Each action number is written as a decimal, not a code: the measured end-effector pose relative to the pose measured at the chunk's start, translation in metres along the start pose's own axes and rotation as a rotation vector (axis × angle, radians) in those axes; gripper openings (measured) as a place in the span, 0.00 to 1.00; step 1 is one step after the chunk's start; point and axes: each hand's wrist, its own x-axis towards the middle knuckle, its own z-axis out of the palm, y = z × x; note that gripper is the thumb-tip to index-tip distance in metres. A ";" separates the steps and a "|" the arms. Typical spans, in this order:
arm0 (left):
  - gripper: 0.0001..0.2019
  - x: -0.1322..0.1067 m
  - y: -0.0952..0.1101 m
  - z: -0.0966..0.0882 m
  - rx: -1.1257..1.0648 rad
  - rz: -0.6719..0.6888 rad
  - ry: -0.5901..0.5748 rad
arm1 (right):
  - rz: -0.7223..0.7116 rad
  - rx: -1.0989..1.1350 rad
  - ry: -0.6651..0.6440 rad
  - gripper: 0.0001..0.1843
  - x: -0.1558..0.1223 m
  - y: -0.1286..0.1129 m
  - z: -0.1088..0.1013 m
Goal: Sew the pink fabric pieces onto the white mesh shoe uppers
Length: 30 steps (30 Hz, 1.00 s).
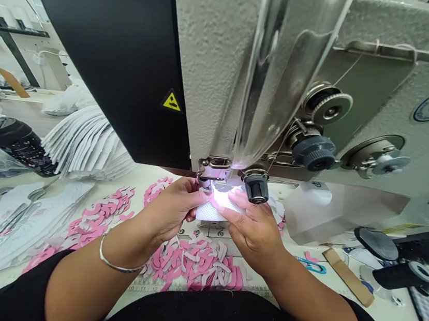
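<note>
A white textured fabric piece (210,213) lies under the needle area of a sewing machine (210,66), lit brightly by its lamp. My left hand (183,203) pinches the piece's left edge, thumb on top, close to the presser foot (206,181). From the right, my right hand (255,225) grips the same fabric between thumb and fingers. A pink strip (213,200) shows on the fabric near my left thumb. The glare hides the stitch line. Just below my hands, many small pink and white cut pieces (190,261) are heaped on the table.
More pink pieces (102,214) lie at left, beside white cut panels (13,235) with metal tweezers or scissors on them. A fanned white stack (92,140) and a black bottle (16,139) stand behind. At right are a blue tool (311,266) and a brown strip (349,277).
</note>
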 end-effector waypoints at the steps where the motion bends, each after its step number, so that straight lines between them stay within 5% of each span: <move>1: 0.09 0.000 0.000 0.000 -0.002 -0.005 0.007 | 0.000 0.002 -0.006 0.20 0.000 0.000 0.000; 9: 0.07 0.001 -0.004 0.001 -0.027 0.014 0.009 | 0.020 0.056 -0.040 0.19 0.005 0.006 -0.001; 14: 0.10 -0.004 -0.007 0.005 -0.055 0.005 0.113 | 0.004 0.126 -0.058 0.17 0.011 0.010 -0.005; 30: 0.09 -0.007 -0.016 0.003 0.025 -0.055 0.020 | -0.019 0.174 -0.070 0.13 0.016 0.015 -0.006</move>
